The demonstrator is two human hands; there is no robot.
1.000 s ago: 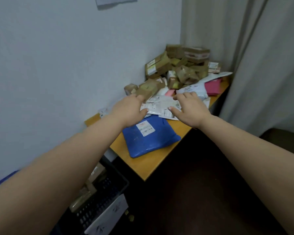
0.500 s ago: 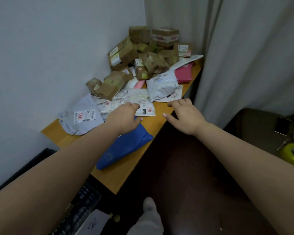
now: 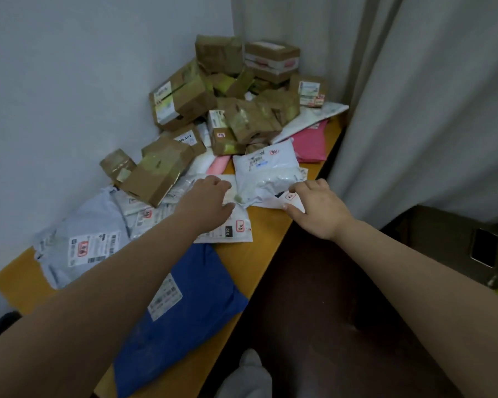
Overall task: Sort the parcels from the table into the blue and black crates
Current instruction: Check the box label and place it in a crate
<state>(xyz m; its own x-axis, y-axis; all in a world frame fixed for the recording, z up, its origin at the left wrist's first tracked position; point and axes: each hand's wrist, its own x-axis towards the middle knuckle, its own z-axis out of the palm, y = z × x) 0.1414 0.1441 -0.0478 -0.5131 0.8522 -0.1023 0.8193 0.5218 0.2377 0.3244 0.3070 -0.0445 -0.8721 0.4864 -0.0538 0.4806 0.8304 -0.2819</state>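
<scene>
The left hand presses curled on a flat envelope; the right hand pinches a white bag on the worktop. Pulling could slide neighbours off the edge.

A small parcel-sorting corner of a plain room is shown. An orange table is set against a bare white wall, and taped cardboard boxes and labelled mailer bags are heaped toward twelve o'clock. A pale curtain is hung at two o'clock.
</scene>
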